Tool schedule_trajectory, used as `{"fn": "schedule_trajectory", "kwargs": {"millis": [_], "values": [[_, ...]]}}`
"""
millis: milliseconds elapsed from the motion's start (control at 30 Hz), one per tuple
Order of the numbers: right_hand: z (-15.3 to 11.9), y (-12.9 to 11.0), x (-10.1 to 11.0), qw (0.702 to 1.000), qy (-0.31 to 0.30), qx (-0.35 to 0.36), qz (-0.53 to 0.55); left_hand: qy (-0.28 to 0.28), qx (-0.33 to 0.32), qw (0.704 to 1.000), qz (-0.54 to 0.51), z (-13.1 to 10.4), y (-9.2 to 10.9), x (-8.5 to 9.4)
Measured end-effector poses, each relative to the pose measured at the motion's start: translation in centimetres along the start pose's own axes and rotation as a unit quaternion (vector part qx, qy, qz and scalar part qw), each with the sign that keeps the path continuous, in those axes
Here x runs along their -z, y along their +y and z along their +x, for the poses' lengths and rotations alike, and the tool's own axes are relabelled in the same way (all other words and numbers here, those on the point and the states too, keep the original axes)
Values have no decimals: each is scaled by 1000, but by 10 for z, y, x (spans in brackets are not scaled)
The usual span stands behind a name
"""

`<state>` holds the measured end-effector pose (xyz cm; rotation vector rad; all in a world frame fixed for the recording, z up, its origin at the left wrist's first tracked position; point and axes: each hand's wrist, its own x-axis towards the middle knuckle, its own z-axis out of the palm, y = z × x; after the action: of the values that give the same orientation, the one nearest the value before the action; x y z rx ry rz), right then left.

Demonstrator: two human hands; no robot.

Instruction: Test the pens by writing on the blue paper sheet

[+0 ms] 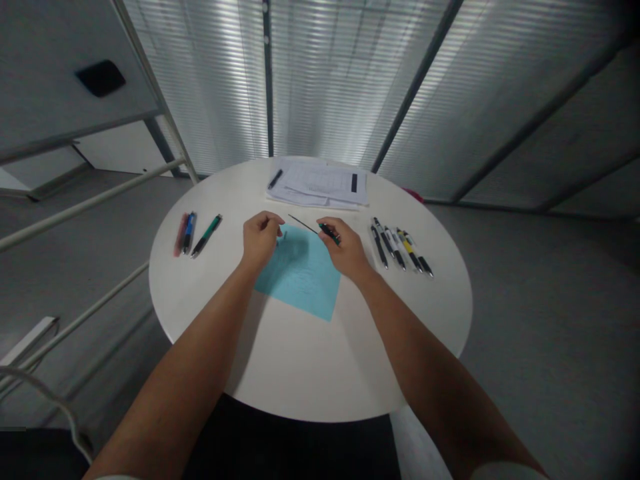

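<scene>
A person holds both hands over a round white table (310, 373), with a blue sheet (303, 283) under them. The right hand (349, 250) has its thumb and fingers pressed together on a dark green pen barrel (329, 232). A thin dark rod (303, 223), which looks like the ink stick from a pen, sticks out by the fingertips of that hand. Whether the rod sits in the barrel or is pinched next to it is hard to tell.

The rod is between the two hands, near the far edge of the sheet. Its long side runs on a slant, from the right fingertips out to the left and away from the person. Its loose end points to the far left and is near the left hand (260, 240), just past those fingertips, with a gap between. So the right hand is nearer to one end, and the left hand is nearer to the other. The barrel leans much the same way as the rod.

The left hand is curled, with its fingertips bent in close. Nobody can tell from here if it pinches something small. A tiny dark bit (285, 235) shows by those fingertips, too small to name.

A green pen (207, 236) lies to the left, and a row of pens (400, 248) lies to the right.
</scene>
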<state>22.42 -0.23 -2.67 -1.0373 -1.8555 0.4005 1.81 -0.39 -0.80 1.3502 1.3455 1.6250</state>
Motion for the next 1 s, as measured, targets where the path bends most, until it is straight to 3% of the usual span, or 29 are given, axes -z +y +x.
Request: {"fn": "schedule_trajectory", "kwargs": {"millis": [100, 200, 533, 800, 1000], "values": [[0, 0, -1, 999, 45, -20, -7, -78, 36, 995, -51, -1, 4, -2], [0, -3, -2, 998, 54, -23, 2, -116, 62, 988, -76, -4, 8, -4], [-2, -12, -6, 999, -27, 17, 29, -249, 77, 965, -28, -12, 10, -10], [-2, -12, -5, 998, -50, 22, 4, -234, 63, 970, 2, -11, 5, -13], [-2, -10, -3, 998, -53, 20, 5, -193, 75, 977, -56, -10, 6, -12]]}}
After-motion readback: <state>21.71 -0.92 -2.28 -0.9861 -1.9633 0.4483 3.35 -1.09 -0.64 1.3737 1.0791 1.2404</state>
